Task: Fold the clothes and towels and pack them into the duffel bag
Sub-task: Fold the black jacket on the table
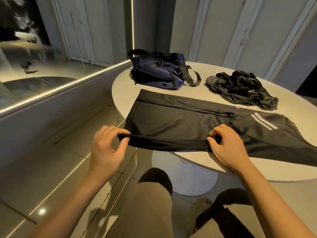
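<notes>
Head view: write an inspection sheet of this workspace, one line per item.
Surface: white oval table, partly covered.
Job's things: black trousers with white side stripes spread on the table; navy fabric duffel bag behind them; crumpled black garment pile to the bag's right.
Clutter: nothing seen.
Hands: left hand and right hand each pinch the trousers' near edge.
Cables: nothing seen.
Surroundings: glossy tiled floor, lit strip along a ledge, pale panelled doors.

The round table [202, 94] bears a duffel bag [154, 71], crumpled garment [240, 88], trousers [180, 122].
</notes>
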Action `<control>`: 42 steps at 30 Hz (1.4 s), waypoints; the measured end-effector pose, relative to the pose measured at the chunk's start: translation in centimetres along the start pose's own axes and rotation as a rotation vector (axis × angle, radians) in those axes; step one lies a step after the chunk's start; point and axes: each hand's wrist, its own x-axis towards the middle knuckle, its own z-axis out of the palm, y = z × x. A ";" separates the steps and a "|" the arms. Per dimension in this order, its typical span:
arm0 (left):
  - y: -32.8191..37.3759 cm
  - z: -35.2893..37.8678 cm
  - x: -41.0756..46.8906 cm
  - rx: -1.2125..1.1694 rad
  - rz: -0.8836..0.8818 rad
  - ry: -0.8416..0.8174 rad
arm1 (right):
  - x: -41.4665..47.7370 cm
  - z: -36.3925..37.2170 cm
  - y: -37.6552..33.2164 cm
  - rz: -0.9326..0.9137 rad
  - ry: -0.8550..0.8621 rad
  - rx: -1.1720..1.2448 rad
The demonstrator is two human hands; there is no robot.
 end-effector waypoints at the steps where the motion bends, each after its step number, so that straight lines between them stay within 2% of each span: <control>1: 0.2 -0.3 0.9 -0.065 -0.071 -0.028 | 0.0 0.0 0.0 0.009 0.001 0.016; 4: 0.7 -0.8 4.0 -0.253 -0.242 -0.128 | -0.1 -0.5 -0.4 0.049 0.018 0.157; 7: 0.9 -0.6 6.9 -0.352 -0.297 -0.172 | -0.4 -1.4 -1.2 0.048 -0.038 0.317; 11: 0.2 0.8 9.4 -0.388 -0.396 -0.151 | 1.4 -3.0 -1.1 -0.019 -0.170 0.295; 19: -2.7 4.7 11.6 -0.123 -0.542 -0.213 | 6.6 -3.5 0.3 0.085 -0.425 0.307; 22: -3.2 4.8 12.3 -0.197 -0.623 -0.292 | 7.2 -2.8 1.0 0.106 -0.473 0.230; 25: -3.4 3.8 12.7 -0.302 -0.679 -0.403 | 6.9 -1.9 1.8 0.118 -0.450 0.251; 28: -3.4 2.9 12.7 -0.271 -0.689 -0.511 | 6.7 -1.1 2.4 0.114 -0.391 0.250; 39: -3.8 3.4 11.2 -0.194 -0.688 -0.420 | 5.7 0.4 1.7 0.062 -0.192 -0.004; 42: -4.0 3.6 10.9 -0.235 -0.702 -0.381 | 5.6 0.5 1.4 0.045 -0.159 -0.052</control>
